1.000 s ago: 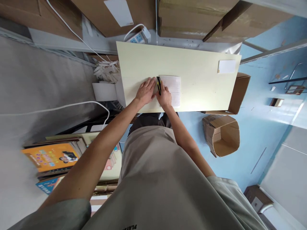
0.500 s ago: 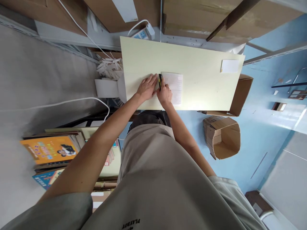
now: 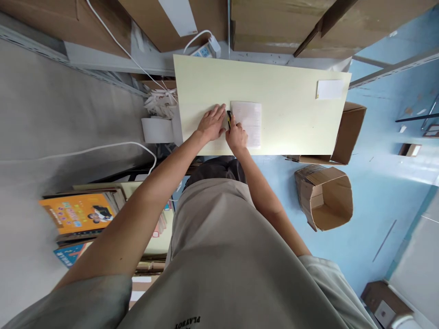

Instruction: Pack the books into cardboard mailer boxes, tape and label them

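My right hand is closed around a black and yellow utility knife, its index finger stretched along the knife. The knife lies along the left edge of a white printed sheet or booklet on the pale cream tabletop. Just left of the knife, my left hand rests flat, palm down, with its fingers extended. What lies beneath the left palm, if anything, is hidden. Whether the blade touches the paper is too small to tell.
A small white card or pad lies at the table's right end. Behind the table are a power strip and large cardboard boxes. An open carton stands on the floor at right; paper scraps fill a container at left.
My right hand and the knife have shifted slightly downward along the paper's left edge, towards my body. The left hand stays flat in nearly the same spot. The whole view has tilted a little.
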Available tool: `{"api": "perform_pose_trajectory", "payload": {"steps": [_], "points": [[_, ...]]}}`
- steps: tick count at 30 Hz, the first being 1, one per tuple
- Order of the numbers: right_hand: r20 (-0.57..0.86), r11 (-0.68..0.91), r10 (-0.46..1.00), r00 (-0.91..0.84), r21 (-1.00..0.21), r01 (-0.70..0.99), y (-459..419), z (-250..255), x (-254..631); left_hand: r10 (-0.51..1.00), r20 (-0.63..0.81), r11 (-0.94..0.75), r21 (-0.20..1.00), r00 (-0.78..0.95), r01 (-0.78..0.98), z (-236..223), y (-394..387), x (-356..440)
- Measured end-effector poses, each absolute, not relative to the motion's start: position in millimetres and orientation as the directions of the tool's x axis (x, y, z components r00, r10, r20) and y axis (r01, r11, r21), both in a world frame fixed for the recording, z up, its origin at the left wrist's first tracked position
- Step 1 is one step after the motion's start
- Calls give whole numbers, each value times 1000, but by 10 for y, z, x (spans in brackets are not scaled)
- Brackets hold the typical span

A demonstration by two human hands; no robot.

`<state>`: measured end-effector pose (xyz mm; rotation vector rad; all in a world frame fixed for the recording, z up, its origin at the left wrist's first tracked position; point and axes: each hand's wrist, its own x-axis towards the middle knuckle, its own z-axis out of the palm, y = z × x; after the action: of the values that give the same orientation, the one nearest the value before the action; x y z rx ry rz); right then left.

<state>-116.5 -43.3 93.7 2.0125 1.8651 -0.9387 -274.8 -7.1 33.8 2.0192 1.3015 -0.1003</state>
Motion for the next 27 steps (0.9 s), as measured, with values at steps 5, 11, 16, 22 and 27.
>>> {"api": "perform_pose_trajectory", "payload": {"steps": [5, 11, 16, 22, 27], "points": [[-592, -180, 806, -7, -256, 950, -576, 928, -1147, 768, -408, -249, 518, 493, 818, 296, -66, -2744], [-593, -159, 805, -19, -245, 956, -769, 971, -1142, 785, -381, -254, 522, 489, 814, 263, -73, -2735], [-618, -176, 786, 8, -212, 961, -938, 1073, -1144, 787, -383, -247, 523, 484, 816, 248, -70, -2715], [-639, -180, 769, 26, -176, 968, -1142, 1166, -1154, 778, -348, -281, 551, 523, 786, 160, -62, -2739], [-653, -176, 756, 33, -154, 972, -1311, 1205, -1158, 783, -365, -263, 539, 504, 800, 119, -28, -2698]]}}
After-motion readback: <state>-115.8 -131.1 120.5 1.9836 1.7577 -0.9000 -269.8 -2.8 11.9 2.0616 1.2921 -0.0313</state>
